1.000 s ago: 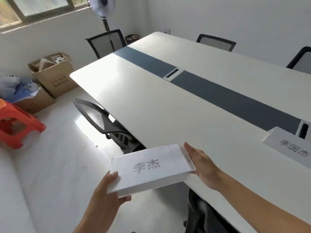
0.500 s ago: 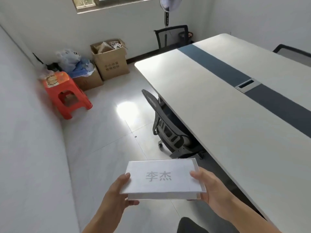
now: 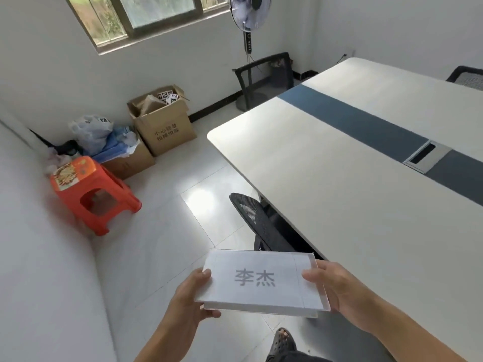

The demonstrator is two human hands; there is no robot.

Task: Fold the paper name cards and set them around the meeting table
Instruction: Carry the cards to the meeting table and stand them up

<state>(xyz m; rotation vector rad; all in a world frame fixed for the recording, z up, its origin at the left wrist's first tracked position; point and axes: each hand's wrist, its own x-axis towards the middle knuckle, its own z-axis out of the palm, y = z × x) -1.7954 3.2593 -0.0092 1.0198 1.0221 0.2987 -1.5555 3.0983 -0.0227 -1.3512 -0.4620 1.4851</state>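
Head view: my left hand (image 3: 187, 301) and right hand (image 3: 337, 291) each pinch one end of the name card (image 3: 261, 280), thumbs on top, fingers underneath. It is held flat and print up, near, left of the meeting table (image 3: 339, 205). Far left: an open cardboard box (image 3: 164, 129) holds brown paper and marked cubes. A lower box (image 3: 130, 160) beside it holds blue cloth and a plastic bag.

Counted one name card (image 3: 261, 280), gripped by two hands, the left hand (image 3: 188, 301) and the right hand (image 3: 342, 291). Found one meeting table (image 3: 339, 205) on the right, with one cable port (image 3: 426, 159). Tallied three mesh chairs: a near chair (image 3: 256, 220), a far chair (image 3: 264, 74), a far-right chair (image 3: 467, 77). Noted two cardboard boxes on the far left, the tall box (image 3: 167, 126) and the low box (image 3: 130, 160), plus one orange stool (image 3: 91, 192), one standing fan (image 3: 248, 14) and one window (image 3: 146, 14).
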